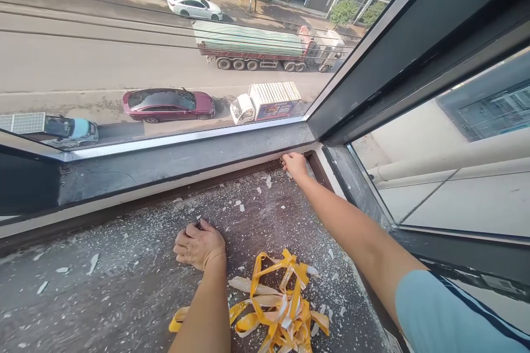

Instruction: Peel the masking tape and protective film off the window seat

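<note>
Fingers curled under, my left hand [201, 244] rests on the dark brown sill [141, 276], and nothing shows in it. My right hand [295, 164] reaches to the far right corner of the sill, at the seam below the window frame. Its fingertips are pinched together against that edge; whatever they hold is too small or hidden to make out. A tangled heap of yellow masking tape [296, 303] lies on the sill between my forearms. White flakes [94, 263] and fine crumbs are scattered around both hands.
The dark window frame [165, 165] runs along the far edge, with a thick post [372, 77] at the right corner. Beyond the glass, well below, are a street with a loaded truck [252, 44], a maroon car [168, 105] and a small white truck [265, 102].
</note>
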### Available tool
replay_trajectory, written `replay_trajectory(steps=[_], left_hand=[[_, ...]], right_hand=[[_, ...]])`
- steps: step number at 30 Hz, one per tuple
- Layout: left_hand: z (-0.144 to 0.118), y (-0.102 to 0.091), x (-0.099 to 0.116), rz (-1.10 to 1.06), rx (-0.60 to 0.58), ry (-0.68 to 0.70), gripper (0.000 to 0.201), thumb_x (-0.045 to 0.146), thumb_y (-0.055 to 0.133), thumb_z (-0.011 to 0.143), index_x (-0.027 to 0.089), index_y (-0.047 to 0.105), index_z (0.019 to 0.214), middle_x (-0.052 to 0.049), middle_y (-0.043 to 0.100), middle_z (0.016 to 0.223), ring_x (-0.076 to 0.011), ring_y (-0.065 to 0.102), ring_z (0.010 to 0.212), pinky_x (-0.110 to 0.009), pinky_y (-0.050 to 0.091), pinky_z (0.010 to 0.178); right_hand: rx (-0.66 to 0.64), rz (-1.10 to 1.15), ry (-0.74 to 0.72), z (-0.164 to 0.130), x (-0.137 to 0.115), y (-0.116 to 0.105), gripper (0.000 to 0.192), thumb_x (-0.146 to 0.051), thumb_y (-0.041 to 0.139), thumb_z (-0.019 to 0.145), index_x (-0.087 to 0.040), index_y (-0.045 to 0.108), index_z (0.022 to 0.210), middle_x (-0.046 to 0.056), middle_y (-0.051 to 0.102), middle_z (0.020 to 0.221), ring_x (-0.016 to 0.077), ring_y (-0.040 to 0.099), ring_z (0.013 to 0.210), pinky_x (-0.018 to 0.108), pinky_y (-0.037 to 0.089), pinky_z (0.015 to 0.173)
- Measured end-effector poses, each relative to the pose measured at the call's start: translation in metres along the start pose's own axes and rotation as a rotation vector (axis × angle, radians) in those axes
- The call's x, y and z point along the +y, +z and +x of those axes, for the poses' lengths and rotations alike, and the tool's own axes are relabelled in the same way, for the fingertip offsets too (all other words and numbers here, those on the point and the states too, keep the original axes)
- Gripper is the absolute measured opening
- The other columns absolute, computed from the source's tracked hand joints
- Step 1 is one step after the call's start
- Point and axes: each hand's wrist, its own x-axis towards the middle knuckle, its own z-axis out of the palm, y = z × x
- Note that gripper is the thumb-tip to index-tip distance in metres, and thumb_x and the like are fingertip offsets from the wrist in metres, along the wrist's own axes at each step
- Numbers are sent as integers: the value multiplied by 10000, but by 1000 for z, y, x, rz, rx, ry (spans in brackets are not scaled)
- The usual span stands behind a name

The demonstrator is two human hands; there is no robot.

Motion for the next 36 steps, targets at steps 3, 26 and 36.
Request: replay_trajectory(steps=[3, 26, 36], left_hand=[[0, -1, 1, -2, -1, 0, 365, 438, 299, 821, 193, 501, 1002, -122, 451, 1172, -308, 372, 1086, -474, 338, 844], [1, 2, 0, 29, 7, 5, 406, 461, 263, 824, 189, 495, 1016, -125, 453, 1164, -316, 387, 1068, -476, 349, 826], [-1, -1, 2, 30, -9, 7, 426, 463, 254, 819, 176, 493, 1024, -134, 449, 1172, -321, 380, 1080, -466, 348, 836]], right_hand=[[19, -173, -56, -1, -6, -3, 152, -296, 523, 669, -187, 626, 687, 12, 625, 585, 135, 593, 589, 205, 407, 556], [133, -329, -260, 19, -5, -47, 164, -269, 489, 640, -187, 629, 623, -17, 604, 580, 121, 514, 575, 212, 377, 598], [226, -340, -239, 28, -3, -78, 162, -254, 483, 645, -183, 625, 615, -11, 630, 588, 125, 552, 579, 205, 397, 627]])
